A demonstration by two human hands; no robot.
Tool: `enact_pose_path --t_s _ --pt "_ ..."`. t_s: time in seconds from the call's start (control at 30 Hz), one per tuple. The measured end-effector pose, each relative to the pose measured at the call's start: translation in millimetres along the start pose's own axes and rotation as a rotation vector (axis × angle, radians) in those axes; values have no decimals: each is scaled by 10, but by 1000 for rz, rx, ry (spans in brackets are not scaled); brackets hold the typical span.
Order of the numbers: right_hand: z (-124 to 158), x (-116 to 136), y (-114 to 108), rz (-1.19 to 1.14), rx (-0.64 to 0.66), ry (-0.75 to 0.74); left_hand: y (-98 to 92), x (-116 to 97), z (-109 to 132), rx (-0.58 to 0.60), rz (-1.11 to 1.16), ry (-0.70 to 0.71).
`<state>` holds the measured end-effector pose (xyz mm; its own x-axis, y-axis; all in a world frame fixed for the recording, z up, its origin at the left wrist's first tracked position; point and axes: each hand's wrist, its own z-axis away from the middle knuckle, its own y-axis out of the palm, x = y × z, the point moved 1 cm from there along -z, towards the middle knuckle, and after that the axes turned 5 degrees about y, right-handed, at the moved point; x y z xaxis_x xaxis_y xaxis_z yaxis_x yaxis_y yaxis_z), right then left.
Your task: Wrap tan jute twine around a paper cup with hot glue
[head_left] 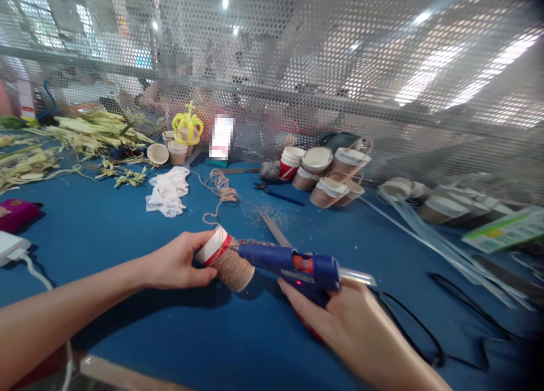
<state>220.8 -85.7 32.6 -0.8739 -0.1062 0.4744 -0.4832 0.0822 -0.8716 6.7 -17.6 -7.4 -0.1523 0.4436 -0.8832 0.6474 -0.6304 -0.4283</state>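
Observation:
My left hand [182, 260] grips a small paper cup [233, 269] by its rim end, thumb in front. The cup lies tilted, its lower part wound with brown twine, with a red and white band bare near the rim. In my right hand [344, 317] is a blue hot glue gun [289, 263] with a small red light lit. Its nozzle points left and meets the cup at the edge of the wound twine; whether it touches, I cannot tell. A clear glue stick [359, 276] sticks out of its back. Loose twine [223, 190] runs from the cup to a tangled heap behind it.
Several twine-wrapped cups [329, 191] stand at the back right, near scissors [278, 194]. Clear glue sticks [425, 238] and a black cable [408, 317] lie at right. White cloth [169, 190] and dried husks [93, 133] are at left. A perforated metal screen [272, 56] rises behind.

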Motion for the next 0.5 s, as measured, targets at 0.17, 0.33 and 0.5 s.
enact_pose_path --t_s 0.17,0.33,0.5 --pt "-1 20 0 -4 -10 -26 0 -19 -5 -3 -29 -1" --pt "-59 6 -40 98 -35 -7 3 -34 -7 -7 -48 -51" --pt "-46 5 -27 39 -29 -29 -1 -24 -3 -7 -25 -11"
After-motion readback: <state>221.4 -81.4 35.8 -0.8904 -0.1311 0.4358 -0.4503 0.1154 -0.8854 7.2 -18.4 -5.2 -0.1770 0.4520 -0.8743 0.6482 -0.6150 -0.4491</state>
